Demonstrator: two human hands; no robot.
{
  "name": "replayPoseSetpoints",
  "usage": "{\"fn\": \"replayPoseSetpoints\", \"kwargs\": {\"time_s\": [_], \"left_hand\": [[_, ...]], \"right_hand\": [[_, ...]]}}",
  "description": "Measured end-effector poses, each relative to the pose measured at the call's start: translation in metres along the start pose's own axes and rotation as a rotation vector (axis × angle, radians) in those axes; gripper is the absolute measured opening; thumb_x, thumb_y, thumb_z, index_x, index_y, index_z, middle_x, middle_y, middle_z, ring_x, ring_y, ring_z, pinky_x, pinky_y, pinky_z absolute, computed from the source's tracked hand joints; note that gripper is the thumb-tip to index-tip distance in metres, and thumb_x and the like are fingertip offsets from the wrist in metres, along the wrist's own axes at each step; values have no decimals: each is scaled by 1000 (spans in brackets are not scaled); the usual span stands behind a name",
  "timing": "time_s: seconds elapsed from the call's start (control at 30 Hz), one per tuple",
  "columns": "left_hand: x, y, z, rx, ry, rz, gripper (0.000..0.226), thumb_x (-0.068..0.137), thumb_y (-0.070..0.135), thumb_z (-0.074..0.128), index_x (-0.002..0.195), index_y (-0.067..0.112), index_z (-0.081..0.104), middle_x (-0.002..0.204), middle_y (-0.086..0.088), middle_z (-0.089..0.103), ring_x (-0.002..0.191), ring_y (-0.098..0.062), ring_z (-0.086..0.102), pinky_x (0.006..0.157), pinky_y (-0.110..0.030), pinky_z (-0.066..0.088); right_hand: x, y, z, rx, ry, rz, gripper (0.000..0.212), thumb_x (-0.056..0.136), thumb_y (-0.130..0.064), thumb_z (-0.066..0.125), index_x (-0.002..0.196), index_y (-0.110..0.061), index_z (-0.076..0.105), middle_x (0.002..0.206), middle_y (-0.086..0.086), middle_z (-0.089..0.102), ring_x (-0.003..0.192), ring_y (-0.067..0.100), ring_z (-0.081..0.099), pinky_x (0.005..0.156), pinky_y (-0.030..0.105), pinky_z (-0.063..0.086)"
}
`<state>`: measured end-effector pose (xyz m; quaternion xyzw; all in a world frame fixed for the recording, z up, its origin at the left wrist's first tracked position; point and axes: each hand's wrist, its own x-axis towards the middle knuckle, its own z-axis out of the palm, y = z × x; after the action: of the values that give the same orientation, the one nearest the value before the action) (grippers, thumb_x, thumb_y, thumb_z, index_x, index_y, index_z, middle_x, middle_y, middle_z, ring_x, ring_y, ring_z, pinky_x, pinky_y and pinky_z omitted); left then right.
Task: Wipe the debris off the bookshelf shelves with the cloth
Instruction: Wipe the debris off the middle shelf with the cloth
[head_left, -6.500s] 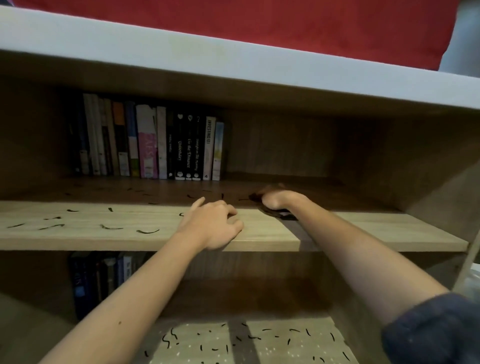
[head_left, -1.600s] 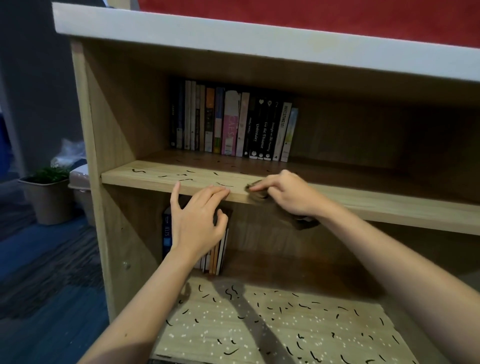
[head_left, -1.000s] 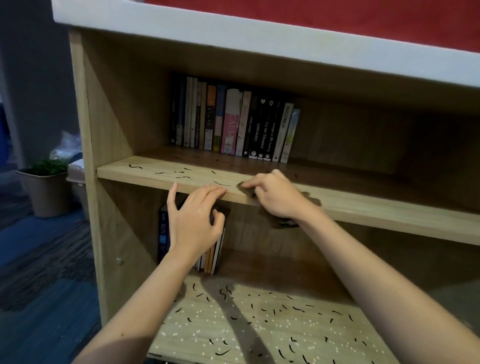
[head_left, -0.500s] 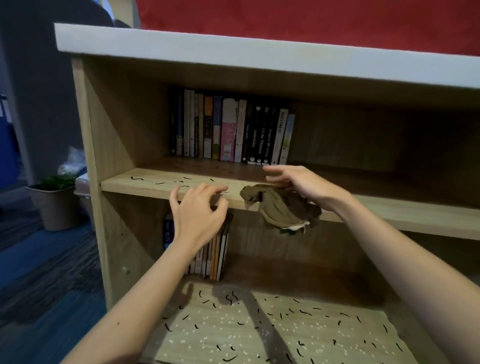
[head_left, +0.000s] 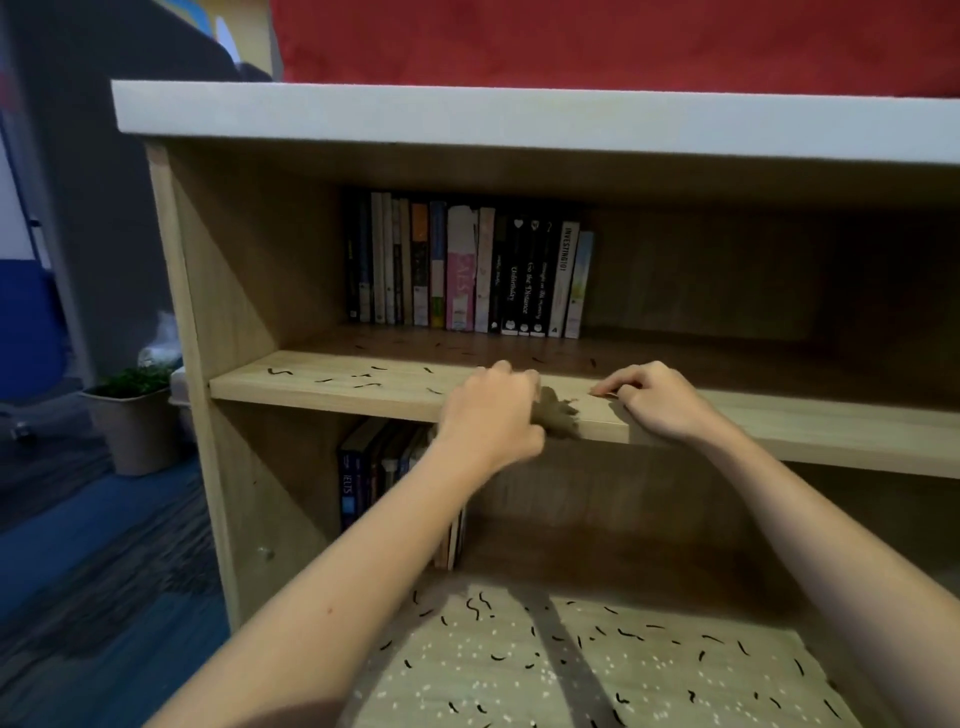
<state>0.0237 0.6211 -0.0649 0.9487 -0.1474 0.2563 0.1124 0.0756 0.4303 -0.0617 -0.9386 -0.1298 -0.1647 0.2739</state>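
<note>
I'm driving from the head view. Left hand (head_left: 492, 410) has its fingers curled over the cloth (head_left: 560, 415); the brown wad pokes out on its thumb side, at the front lip of the shelf (head_left: 779, 431), partly hanging over. The knuckles hide the grip itself. Right hand (head_left: 655, 401) sits just beside the cloth on the far side, fingers loosely bent, tips resting on the board, holding nothing I can see.

Debris (head_left: 363, 383), dark slivers, lies out past the left hand toward the side wall and behind both hands, in front of the books (head_left: 467, 270). The board beyond the right hand looks bare.

My read of the risks:
- The cloth is balled up, so it makes little contact and a pass could skip slivers.
- Dragging toward the front lip drops everything onto the lower shelf (head_left: 727, 691) under my forearms, which is already littered.
- Pushing away from me jams bits under the books.
- With the wad half off the lip, a loose grip lets it fall.
- The right hand sits close enough to snag the cloth on a rightward pass.
</note>
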Motion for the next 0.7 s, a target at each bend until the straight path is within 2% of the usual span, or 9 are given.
{"fn": "replayPoseSetpoints", "kwargs": {"time_s": [0.07, 0.2, 0.3, 0.37, 0.47, 0.53, 0.6, 0.7], "left_hand": [[-16, -28, -15, -95, 13, -12, 28, 85, 21, 57, 113, 24, 55, 109, 1, 54, 101, -19, 54, 85, -35, 49], [-31, -86, -41, -221, 119, -152, 46, 87, 10, 55, 128, 30, 52, 124, 4, 51, 112, -15, 49, 92, -27, 41], [-18, -98, -35, -180, -99, -242, 50, 87, 8, 53, 133, 27, 49, 122, -1, 56, 109, -16, 53, 86, -24, 42], [-4, -82, -25, -148, -228, -194, 45, 89, 9, 52, 132, 22, 49, 113, -4, 61, 100, -15, 57, 79, -21, 46], [4, -54, -16, -135, -265, -66, 48, 89, 7, 49, 132, 26, 50, 125, -3, 58, 113, -18, 52, 94, -31, 44], [-5, -57, -22, -148, -272, -37, 50, 88, 4, 47, 131, 29, 52, 132, 2, 55, 121, -17, 48, 99, -30, 39], [-19, -76, -33, -152, -280, -90, 50, 88, 3, 48, 130, 29, 52, 132, 5, 54, 119, -14, 49, 96, -26, 38], [-16, -89, -42, -93, -291, -198, 44, 89, 6, 49, 129, 24, 51, 117, -2, 61, 98, -11, 54, 83, -24, 43]], "right_hand": [[3, -6, 2, -2, 21, -15, 32, 94, -9, 38, 102, -18, 68, 120, 5, 61, 99, 12, 51, 81, 26, 41], [12, -32, 25, -83, -17, -189, 32, 95, -17, 39, 117, -20, 62, 130, 1, 55, 121, 19, 47, 103, 38, 37], [15, -37, 43, -198, -79, -249, 37, 95, -25, 36, 127, -23, 55, 133, 0, 52, 123, 17, 44, 103, 37, 36], [18, -34, 41, -208, -101, -247, 37, 96, -27, 36, 129, -24, 53, 134, -3, 50, 123, 16, 43, 100, 34, 36], [19, -30, 38, -184, -121, -259, 36, 97, -28, 37, 128, -24, 54, 134, -4, 51, 122, 14, 44, 99, 33, 37], [20, -28, 40, -199, -107, -262, 36, 97, -30, 36, 129, -25, 53, 135, -5, 51, 122, 15, 44, 99, 34, 38], [22, -27, 43, -208, -93, -272, 37, 97, -31, 34, 129, -26, 52, 135, -6, 50, 123, 15, 44, 99, 34, 38], [22, -28, 45, -210, -83, -280, 38, 97, -30, 34, 130, -26, 52, 135, -5, 50, 123, 15, 44, 99, 34, 38]]}}
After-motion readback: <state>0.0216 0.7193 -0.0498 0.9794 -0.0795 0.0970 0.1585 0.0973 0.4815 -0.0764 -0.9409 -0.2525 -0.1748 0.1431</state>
